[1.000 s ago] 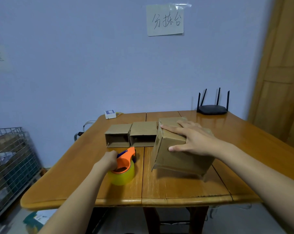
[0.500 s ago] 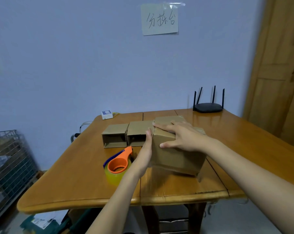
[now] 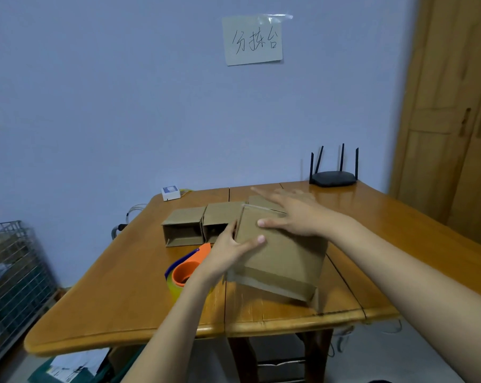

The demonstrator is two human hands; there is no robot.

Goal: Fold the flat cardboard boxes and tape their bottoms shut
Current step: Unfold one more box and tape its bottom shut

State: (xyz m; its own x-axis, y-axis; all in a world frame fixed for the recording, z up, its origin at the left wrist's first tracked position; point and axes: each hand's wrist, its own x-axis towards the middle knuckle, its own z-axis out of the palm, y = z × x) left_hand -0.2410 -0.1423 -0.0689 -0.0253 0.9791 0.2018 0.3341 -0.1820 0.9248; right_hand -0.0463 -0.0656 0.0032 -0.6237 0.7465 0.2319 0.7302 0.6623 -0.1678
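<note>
A folded brown cardboard box (image 3: 283,261) stands tilted on the wooden table (image 3: 129,294), a strip of clear tape along its lower edge. My left hand (image 3: 228,252) grips its left side, thumb on the near face and fingers round the edge. My right hand (image 3: 291,214) lies flat on the box's top with straight fingers. An orange tape dispenser (image 3: 188,269) with a yellowish roll lies on the table just left of my left wrist. Two more folded boxes (image 3: 184,230) (image 3: 220,219) lie on their sides behind, open ends facing me.
A black router (image 3: 333,176) with several antennas sits at the table's far right corner. A small white device (image 3: 171,192) lies at the far left edge. A wire cage (image 3: 10,272) stands on the floor at left, a wooden door (image 3: 454,134) at right.
My left hand let go of the tape dispenser, moved right and took hold of the box's left side. My right hand slid further back across the top of the box.
</note>
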